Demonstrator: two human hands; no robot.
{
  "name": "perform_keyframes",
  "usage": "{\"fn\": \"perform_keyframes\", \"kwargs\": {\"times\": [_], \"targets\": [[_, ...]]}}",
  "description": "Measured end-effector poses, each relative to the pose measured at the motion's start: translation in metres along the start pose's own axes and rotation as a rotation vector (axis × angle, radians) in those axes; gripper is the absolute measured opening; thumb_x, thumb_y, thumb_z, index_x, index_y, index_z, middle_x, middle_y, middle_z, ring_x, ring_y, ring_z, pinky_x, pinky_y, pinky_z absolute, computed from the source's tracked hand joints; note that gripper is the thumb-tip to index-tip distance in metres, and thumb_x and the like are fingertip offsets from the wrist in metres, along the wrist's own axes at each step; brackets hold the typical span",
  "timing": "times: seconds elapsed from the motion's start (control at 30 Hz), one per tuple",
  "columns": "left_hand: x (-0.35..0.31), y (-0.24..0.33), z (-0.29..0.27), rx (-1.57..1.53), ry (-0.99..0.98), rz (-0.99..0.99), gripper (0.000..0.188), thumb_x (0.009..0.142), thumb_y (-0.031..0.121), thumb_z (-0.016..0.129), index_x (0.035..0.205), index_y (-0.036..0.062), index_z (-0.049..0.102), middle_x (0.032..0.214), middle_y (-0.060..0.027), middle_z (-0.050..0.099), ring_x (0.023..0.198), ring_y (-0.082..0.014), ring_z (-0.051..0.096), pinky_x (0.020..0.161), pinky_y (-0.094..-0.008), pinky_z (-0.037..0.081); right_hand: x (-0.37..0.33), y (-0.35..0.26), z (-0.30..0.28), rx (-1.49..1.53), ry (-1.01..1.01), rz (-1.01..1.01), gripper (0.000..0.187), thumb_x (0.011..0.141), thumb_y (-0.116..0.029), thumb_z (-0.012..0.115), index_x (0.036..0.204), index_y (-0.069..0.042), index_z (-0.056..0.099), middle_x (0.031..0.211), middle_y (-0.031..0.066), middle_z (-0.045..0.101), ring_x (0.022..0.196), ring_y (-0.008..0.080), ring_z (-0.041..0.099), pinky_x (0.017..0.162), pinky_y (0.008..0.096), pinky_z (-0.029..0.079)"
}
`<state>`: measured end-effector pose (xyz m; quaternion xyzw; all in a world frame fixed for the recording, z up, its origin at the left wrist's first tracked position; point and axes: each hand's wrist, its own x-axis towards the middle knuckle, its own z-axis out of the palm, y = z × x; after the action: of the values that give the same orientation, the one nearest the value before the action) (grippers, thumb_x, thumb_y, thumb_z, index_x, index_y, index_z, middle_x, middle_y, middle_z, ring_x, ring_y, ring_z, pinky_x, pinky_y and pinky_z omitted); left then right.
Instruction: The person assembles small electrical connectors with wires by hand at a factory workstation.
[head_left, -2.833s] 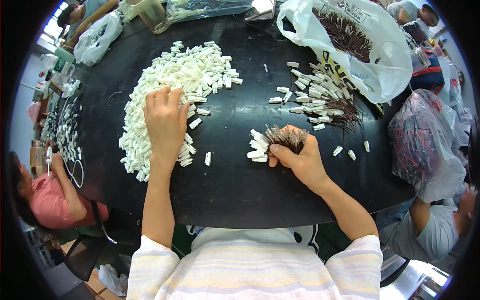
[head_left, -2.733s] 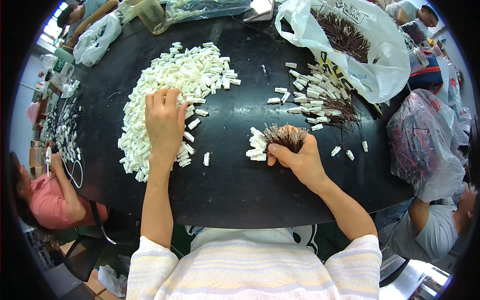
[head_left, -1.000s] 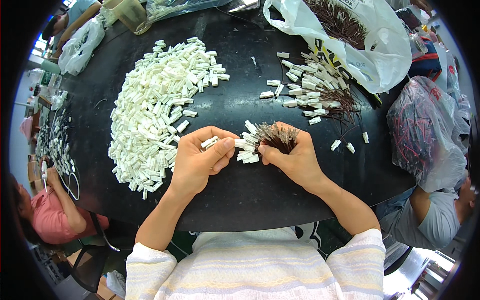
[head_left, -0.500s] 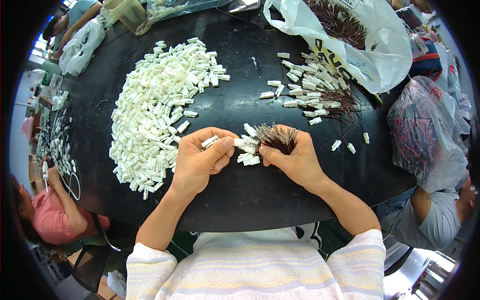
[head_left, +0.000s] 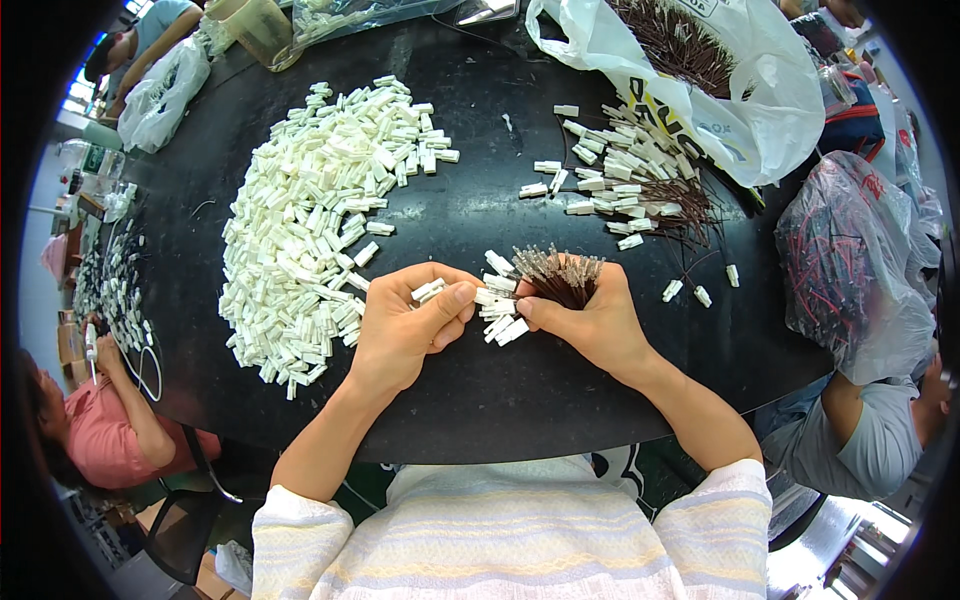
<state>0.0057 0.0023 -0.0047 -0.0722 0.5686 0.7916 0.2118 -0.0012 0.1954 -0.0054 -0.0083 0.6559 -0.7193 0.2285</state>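
My right hand (head_left: 608, 322) is closed around a bundle of thin dark brown wires (head_left: 566, 284) with bare metal terminals fanned out at the top. White connector housings (head_left: 505, 330) sit on some of the wire ends, sticking out to the left of my right thumb. My left hand (head_left: 396, 325) is closed, its thumb and forefinger pinching at a housing next to that cluster. A few more loose white housings (head_left: 428, 291) rest in its curled fingers. Left of my left hand spreads a large heap of white connector housings (head_left: 300, 220) on the black table (head_left: 480, 400).
At the right lies a pile of wires with white housings (head_left: 630, 180), beside a white plastic bag (head_left: 770, 120) holding more brown wires. A clear bag of dark and red wires (head_left: 840, 260) hangs at the right edge. Co-workers sit at both sides.
The left thumb and forefinger have shifted slightly right, against the housing cluster. The housings below the right thumb have tilted and spread a little. The wire bundle has turned slightly.
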Motion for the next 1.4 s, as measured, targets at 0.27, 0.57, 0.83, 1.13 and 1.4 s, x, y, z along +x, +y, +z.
{"fn": "perform_keyframes", "kwargs": {"times": [0.27,0.57,0.83,1.13,1.4], "targets": [[-0.001,-0.005,0.005,-0.015,0.055,0.065,0.014,0.083,0.008,0.057,0.089,-0.0047,0.059,0.066,-0.0047,0.055,0.049,-0.004,0.04,0.039,-0.0167,0.025,0.0,-0.002,0.003,0.025,0.039,-0.023,0.01,0.075,-0.003,0.062,0.081,0.003,0.058,0.068,0.0024,0.058,0.061,0.0061,0.052,0.056,0.0194,0.043],[0.001,-0.005,0.008,-0.034,0.01,0.028,0.014,0.084,0.01,0.055,0.084,-0.0037,0.058,0.061,-0.0041,0.052,0.044,-0.0039,0.037,0.038,-0.0168,0.025,0.0,0.0,0.005,0.038,0.057,-0.03,0.011,0.078,-0.005,0.061,0.084,0.003,0.058,0.069,0.0021,0.058,0.065,0.0053,0.053,0.058,0.0204,0.044],[-0.002,-0.007,0.015,0.043,0.053,0.059,0.015,0.082,0.011,0.06,0.082,-0.0036,0.06,0.061,-0.0027,0.053,0.048,-0.0038,0.039,0.042,-0.0162,0.028,0.002,0.01,-0.001,-0.055,-0.01,-0.049,0.008,0.079,-0.006,0.06,0.082,0.001,0.057,0.066,-0.0005,0.056,0.061,0.0031,0.049,0.054,0.0184,0.038],[0.002,0.008,0.0,-0.059,-0.062,0.009,0.03,0.089,0.018,0.049,0.108,-0.0048,0.05,0.073,-0.0026,0.052,0.054,-0.0043,0.041,0.042,-0.0167,0.028,0.001,0.002,0.004,-0.012,0.056,-0.084,0.006,0.078,-0.004,0.059,0.08,0.0,0.057,0.065,-0.0002,0.057,0.06,0.0039,0.051,0.054,0.0184,0.039],[-0.002,0.017,-0.006,-0.149,-0.114,-0.005,0.028,0.09,0.015,0.045,0.106,-0.007,0.05,0.077,-0.01,0.056,0.05,-0.0052,0.039,0.04,-0.016,0.028,0.003,0.011,0.006,-0.152,0.08,-0.125,0.008,0.076,-0.004,0.06,0.081,0.001,0.056,0.065,-0.0027,0.054,0.06,0.0014,0.045,0.052,0.0185,0.037]]}}
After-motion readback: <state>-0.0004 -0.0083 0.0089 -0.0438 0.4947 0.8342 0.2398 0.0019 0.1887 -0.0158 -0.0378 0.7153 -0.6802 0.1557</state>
